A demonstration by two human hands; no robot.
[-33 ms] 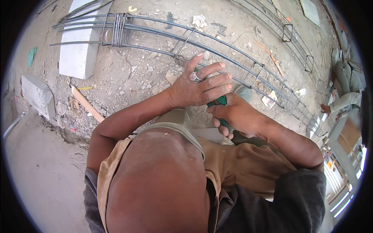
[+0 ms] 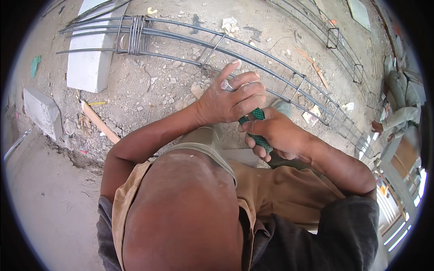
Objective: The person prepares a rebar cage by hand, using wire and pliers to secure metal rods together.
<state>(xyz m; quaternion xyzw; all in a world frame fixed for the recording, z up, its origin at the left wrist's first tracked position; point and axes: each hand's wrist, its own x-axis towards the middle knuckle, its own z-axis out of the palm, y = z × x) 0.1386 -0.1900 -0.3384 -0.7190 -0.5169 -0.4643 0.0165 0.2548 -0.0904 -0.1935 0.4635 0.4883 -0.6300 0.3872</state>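
My right hand (image 2: pixel 282 133) is closed round the green textured handles of a pair of pliers (image 2: pixel 260 142); their jaws are hidden. Just left of it, my left hand (image 2: pixel 233 97) is bent over the upper end of the handles. Its outermost finger stands raised, a silvery ring (image 2: pixel 226 85) shows on the finger beside it, and the thumb is hidden. I cannot make out what its curled fingers hold. Right behind my left hand runs a long rebar cage (image 2: pixel 214 45) with square stirrups, close to the fingertips. Several stirrups (image 2: pixel 138 35) are bunched near its left end.
A pale concrete block (image 2: pixel 90 70) lies under the cage's left end, another (image 2: pixel 41 110) at far left. A wooden strip (image 2: pixel 100 121) lies on the rubble. A second rebar cage (image 2: pixel 332 38) is at the back right. Another person (image 2: pixel 400 115) sits at the right edge.
My left hand's fingers have drawn slightly left, and a little more of the green handles shows. The whole view has shifted slightly. My right hand keeps its hold.
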